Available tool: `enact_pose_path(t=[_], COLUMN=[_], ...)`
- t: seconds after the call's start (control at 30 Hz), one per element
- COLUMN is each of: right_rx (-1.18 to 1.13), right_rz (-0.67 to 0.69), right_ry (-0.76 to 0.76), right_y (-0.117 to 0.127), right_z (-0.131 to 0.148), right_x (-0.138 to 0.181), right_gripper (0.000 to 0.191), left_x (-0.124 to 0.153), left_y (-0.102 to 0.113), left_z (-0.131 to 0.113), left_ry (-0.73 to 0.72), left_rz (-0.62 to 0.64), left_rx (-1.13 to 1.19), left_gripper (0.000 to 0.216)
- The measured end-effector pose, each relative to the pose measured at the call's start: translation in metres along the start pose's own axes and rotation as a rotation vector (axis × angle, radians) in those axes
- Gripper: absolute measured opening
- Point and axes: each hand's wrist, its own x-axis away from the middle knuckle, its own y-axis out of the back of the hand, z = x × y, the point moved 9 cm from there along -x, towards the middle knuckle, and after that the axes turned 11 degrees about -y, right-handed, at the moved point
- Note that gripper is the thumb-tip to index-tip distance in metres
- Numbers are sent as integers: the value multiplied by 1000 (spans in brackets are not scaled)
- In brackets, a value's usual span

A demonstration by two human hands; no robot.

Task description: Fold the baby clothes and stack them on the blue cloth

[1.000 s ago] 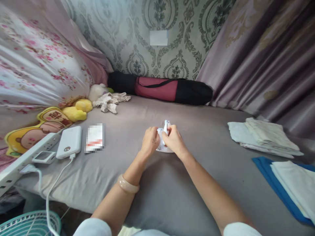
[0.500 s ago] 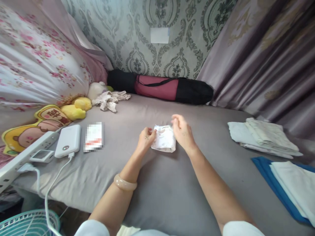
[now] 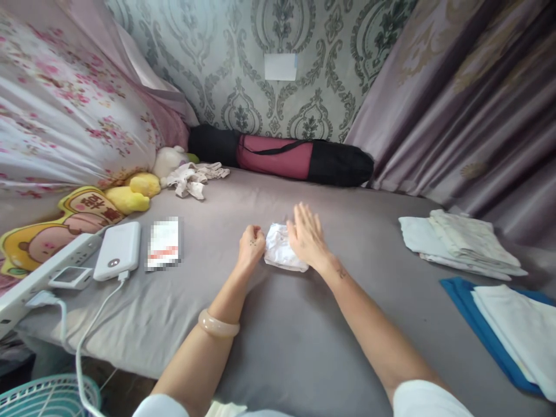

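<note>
A small folded white cloth [image 3: 278, 252] lies on the grey bed sheet [image 3: 304, 336] in the middle of the view. My left hand [image 3: 251, 245] is closed in a loose fist at the cloth's left edge, touching it; whether it pinches the edge is hidden. My right hand [image 3: 306, 235] lies flat on the cloth's right side, its fingers stretched out and pointing away from me. A pale bangle [image 3: 217, 325] sits on my left wrist.
Left: a white power bank [image 3: 118, 250] with cable, a blurred card [image 3: 164, 243], a power strip [image 3: 43, 272], plush toys [image 3: 130, 194]. A black and maroon long bag [image 3: 282, 155] lies along the wall. Folded cloths [image 3: 460, 243] and a blue-edged pile [image 3: 512, 330] sit at right. A fan grille [image 3: 47, 397] below left.
The bunched cloth that both hands held up a second ago now lies folded on the sheet. My right hand let go and flattened on it; my left moved to its left edge.
</note>
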Motion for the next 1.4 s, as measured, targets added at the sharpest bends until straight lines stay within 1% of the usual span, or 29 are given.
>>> enact_pose_path(t=[0.03, 0.07, 0.1, 0.13, 0.17, 0.2, 0.23, 0.3, 0.33, 0.37, 0.4, 0.47, 0.5, 0.53, 0.63, 0.7, 0.77, 0.83, 0.87, 0.9, 0.97, 1.03, 1.07, 1.1, 1.17, 1.23, 1.27, 1.33, 1.4], right_rx=[-6, -1, 11, 29, 52, 71, 79, 40, -4, -54, -95, -120, -98, -66, 5, -50, -197, -327, -348, -335, -244, -156, -128, -111, -106, -117, -125, -150, -186], right_rz=[-128, -212, -228, -158, -42, 69, 152, 272, 298, 286, 219, 44, 4, 23, 253, 339, 357, 307, 264, 229, 207, 233, 235, 239, 229, 169, 125, 23, -56], right_ry=[-20, -16, 0, 46, 108, 130, 138, 130, 117, 96, 63, 2, -9, -3, 31, 37, 27, 8, 4, 16, 81, 164, 181, 184, 171, 161, 162, 160, 134], right_y=[16, 22, 18, 3, -19, -39, -54, -67, -65, -58, -46, -25, -24, -31, -71, -82, -77, -59, -49, -41, -31, -31, -32, -33, -38, -37, -35, -25, -12], right_z=[3, 7, 13, 20, 27, 29, 30, 27, 26, 24, 21, 15, 13, 14, 12, 8, 1, -6, -10, -11, -8, 1, 3, 4, 4, 1, -1, -6, -14], right_x=[1, 4, 8, 12, 17, 20, 22, 19, 15, 9, 1, -8, -10, -10, -7, -9, -13, -15, -13, -7, 14, 42, 54, 65, 78, 82, 82, 81, 81], right_gripper=[62, 62, 62, 62, 63, 62, 63, 65, 65, 65, 65, 63, 63, 63, 64, 64, 63, 60, 59, 58, 57, 61, 66, 71, 82, 90, 93, 95, 87], left_x=[0, -1, -1, -1, -2, -2, -2, -3, -3, -3, -3, -4, -4, -4, -1, 1, 4, 6, 7, 8, 9, 11, 13, 14, 19, 28, 32, 39, 44], left_y=[1, 1, 1, 1, 1, 0, 0, 0, 0, 1, 2, 5, 5, 6, 4, 1, 0, -2, -4, -5, -9, -13, -16, -18, -24, -37, -42, -49, -51], left_z=[2, 4, 5, 7, 7, 7, 8, 9, 10, 11, 11, 11, 10, 10, 6, 1, -4, -7, -7, -8, -7, -7, -6, -5, -4, -6, -11, -23, -37], left_ry=[9, 16, 23, 28, 28, 25, 25, 29, 32, 34, 34, 22, 20, 22, 35, 33, 23, 23, 29, 31, 28, 22, 25, 42, 104, 216, 251, 308, 305], left_rz=[-9, -16, -19, -22, -24, -23, -20, -23, -28, -32, -39, -50, -52, -50, -7, 35, 69, 102, 121, 140, 173, 192, 200, 202, 204, 279, 315, 343, 350], left_rx=[10, 21, 31, 36, 39, 41, 45, 56, 63, 68, 70, 65, 55, 40, -14, -62, -110, -137, -141, -146, -162, -152, -117, -52, 151, 380, 494, 658, 764], left_gripper=[32, 33, 34, 34, 33, 33, 32, 31, 31, 31, 31, 31, 31, 31, 30, 29, 27, 28, 29, 31, 33, 33, 33, 33, 36, 36, 33, 26, 22])
